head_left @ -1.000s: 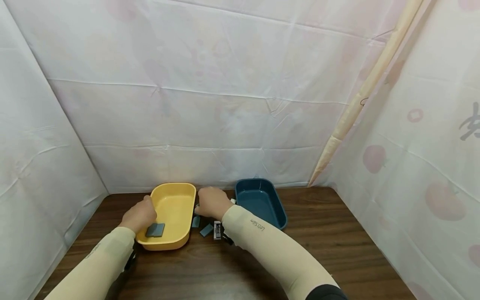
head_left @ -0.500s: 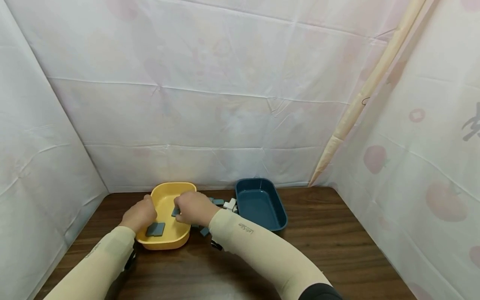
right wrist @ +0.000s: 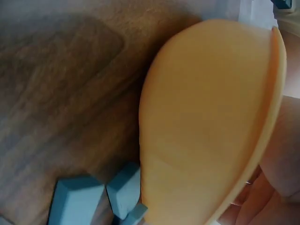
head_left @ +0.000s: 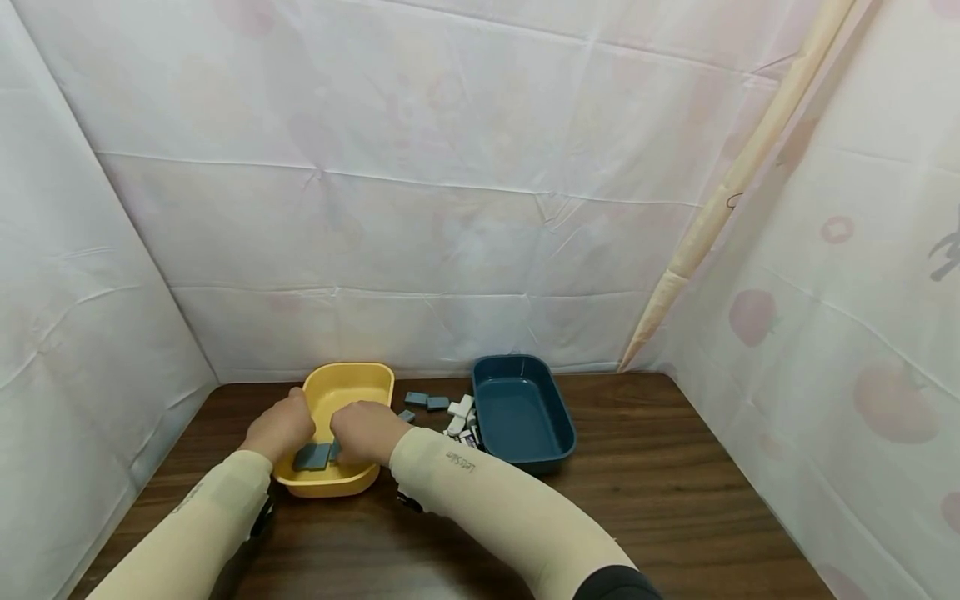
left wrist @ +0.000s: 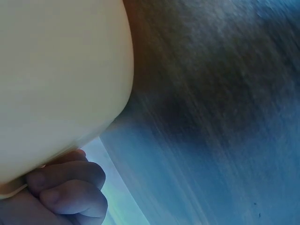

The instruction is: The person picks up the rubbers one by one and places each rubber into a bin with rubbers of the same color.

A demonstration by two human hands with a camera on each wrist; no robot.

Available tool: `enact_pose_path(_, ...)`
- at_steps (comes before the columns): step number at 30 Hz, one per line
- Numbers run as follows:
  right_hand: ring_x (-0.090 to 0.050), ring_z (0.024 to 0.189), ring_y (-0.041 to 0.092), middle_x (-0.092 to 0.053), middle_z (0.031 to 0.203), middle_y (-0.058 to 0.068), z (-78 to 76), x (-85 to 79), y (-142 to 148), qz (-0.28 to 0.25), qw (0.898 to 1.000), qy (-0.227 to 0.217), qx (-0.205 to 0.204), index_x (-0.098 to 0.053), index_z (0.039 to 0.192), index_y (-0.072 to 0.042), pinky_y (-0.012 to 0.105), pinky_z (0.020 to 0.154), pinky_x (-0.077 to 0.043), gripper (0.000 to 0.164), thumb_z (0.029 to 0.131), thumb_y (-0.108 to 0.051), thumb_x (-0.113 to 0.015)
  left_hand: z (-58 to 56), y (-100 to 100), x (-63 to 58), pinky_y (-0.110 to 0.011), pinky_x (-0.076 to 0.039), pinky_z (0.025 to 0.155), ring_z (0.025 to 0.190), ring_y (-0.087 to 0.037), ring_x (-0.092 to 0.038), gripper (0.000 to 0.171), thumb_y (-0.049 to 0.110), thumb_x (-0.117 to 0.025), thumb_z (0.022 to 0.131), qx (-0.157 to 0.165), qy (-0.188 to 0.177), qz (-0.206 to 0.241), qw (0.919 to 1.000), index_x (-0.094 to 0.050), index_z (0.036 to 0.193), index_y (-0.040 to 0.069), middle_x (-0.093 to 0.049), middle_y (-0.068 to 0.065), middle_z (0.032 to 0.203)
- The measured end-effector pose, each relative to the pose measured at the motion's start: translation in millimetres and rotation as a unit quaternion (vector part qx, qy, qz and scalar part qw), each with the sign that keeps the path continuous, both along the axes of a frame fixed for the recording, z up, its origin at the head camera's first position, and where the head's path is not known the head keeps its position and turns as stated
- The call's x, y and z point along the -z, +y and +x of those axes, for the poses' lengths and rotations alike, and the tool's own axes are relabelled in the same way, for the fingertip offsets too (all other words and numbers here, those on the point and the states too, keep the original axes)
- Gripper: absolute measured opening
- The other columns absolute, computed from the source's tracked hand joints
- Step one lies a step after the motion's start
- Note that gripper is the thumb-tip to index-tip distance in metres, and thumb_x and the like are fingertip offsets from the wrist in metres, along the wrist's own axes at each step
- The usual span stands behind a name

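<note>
My left hand (head_left: 281, 427) grips the left rim of the yellow tray (head_left: 352, 377); its curled fingers (left wrist: 77, 194) show under the tray's wall (left wrist: 61, 70) in the left wrist view. Inside the tray, near its front, lie flat grey-blue rectangular blocks (head_left: 309, 457) side by side. Just right of them my right hand (head_left: 363, 432) reaches low over the right rim and pinches another grey-blue block (head_left: 334, 451), partly covered by the fingers. In the right wrist view, the tray wall (right wrist: 201, 112) hides much of this hand (right wrist: 276, 187).
Right of the yellow tray, loose grey-blue blocks (head_left: 437, 403) and white blocks (head_left: 461, 410) lie on the wooden table (head_left: 645, 467). A dark blue tray (head_left: 519, 404) stands beside them. White printed cloth (head_left: 435, 250) hangs behind the table and at both sides.
From the loose blocks, my right hand has moved left over the rim into the yellow tray, then toward its front, carrying a grey-blue block. My left hand stays on the rim.
</note>
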State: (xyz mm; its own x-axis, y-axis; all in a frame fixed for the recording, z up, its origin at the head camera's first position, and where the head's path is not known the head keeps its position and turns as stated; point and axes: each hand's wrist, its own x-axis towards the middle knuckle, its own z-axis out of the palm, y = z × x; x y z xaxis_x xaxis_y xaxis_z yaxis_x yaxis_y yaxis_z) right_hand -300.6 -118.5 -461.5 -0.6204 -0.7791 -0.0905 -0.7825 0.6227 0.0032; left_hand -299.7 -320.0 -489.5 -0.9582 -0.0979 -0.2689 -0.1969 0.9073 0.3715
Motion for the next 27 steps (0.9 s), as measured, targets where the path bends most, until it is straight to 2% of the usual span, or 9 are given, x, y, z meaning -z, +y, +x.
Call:
enact_pose_path(11,-0.054,0.062,0.007,-0.057,0.067,-0.012,3.2,13.1,-11.8,0.013,1.000,-0.007,0.008,-0.062,0.079,-0.026,0.024,0.063,-0.043,0.033,0.107,-0.032,-0.079,-2.2,1.1,1.1,-0.041,-0.054,0.068,0.078,-0.031,-0.064,0.052,0.007,-0.043,0.109,-0.010,-0.002,-0.008,0.9999,-0.032,0.150,-0.024,-0.063,-0.016,0.091)
enact_pose_path(16,-0.048,0.059,0.007,-0.052,0.064,-0.012,-3.1,14.7,-6.7,-0.007,1.000,-0.023,-0.004,-0.059,0.076,-0.026,0.024,0.060,-0.041,0.036,0.106,-0.032,-0.079,-2.0,1.7,1.3,-0.042,-0.053,0.067,0.077,-0.031,-0.062,0.051,0.007,-0.044,0.109,-0.006,0.002,-0.009,0.9999,-0.033,0.148,-0.024,-0.061,-0.015,0.088)
enact_pose_path(20,-0.038,0.057,0.008,-0.046,0.065,-0.009,-9.4,11.9,0.3,-0.032,0.998,-0.059,-0.007,-0.058,0.074,-0.023,0.024,0.057,-0.035,0.039,0.107,-0.032,-0.077,-2.1,0.9,1.6,-0.041,-0.052,0.066,0.076,-0.030,-0.061,0.050,0.008,-0.044,0.110,-0.006,-0.002,-0.008,0.9999,-0.033,0.148,-0.023,-0.059,-0.013,0.086)
enact_pose_path(22,-0.042,0.061,0.004,-0.057,0.073,-0.012,-12.2,7.6,3.8,-0.050,0.996,-0.069,0.000,-0.068,0.082,-0.024,0.021,0.061,-0.038,0.029,0.108,-0.033,-0.077,-2.0,0.0,1.8,-0.042,-0.052,0.066,0.076,-0.030,-0.061,0.052,0.008,-0.044,0.110,-0.007,-0.006,-0.010,0.9999,-0.032,0.150,-0.024,-0.058,-0.013,0.085)
enact_pose_path(25,-0.054,0.072,0.001,-0.074,0.094,-0.013,-16.9,-2.1,9.9,-0.075,0.995,-0.066,0.009,-0.080,0.104,-0.024,0.019,0.069,-0.047,0.011,0.109,-0.033,-0.076,-1.5,-1.4,2.8,-0.042,-0.052,0.067,0.077,-0.031,-0.062,0.055,0.008,-0.045,0.110,-0.008,-0.007,-0.012,0.9999,-0.030,0.151,-0.025,-0.060,-0.014,0.087)
enact_pose_path(27,-0.063,0.081,0.000,-0.081,0.111,-0.014,-20.1,-9.3,15.2,-0.092,0.994,-0.050,0.020,-0.083,0.120,-0.027,0.020,0.075,-0.054,0.015,0.109,-0.034,-0.075,-1.1,-2.0,3.1,-0.042,-0.053,0.067,0.077,-0.031,-0.062,0.056,0.008,-0.046,0.109,-0.006,-0.006,-0.012,0.9999,-0.029,0.152,-0.025,-0.061,-0.015,0.088)
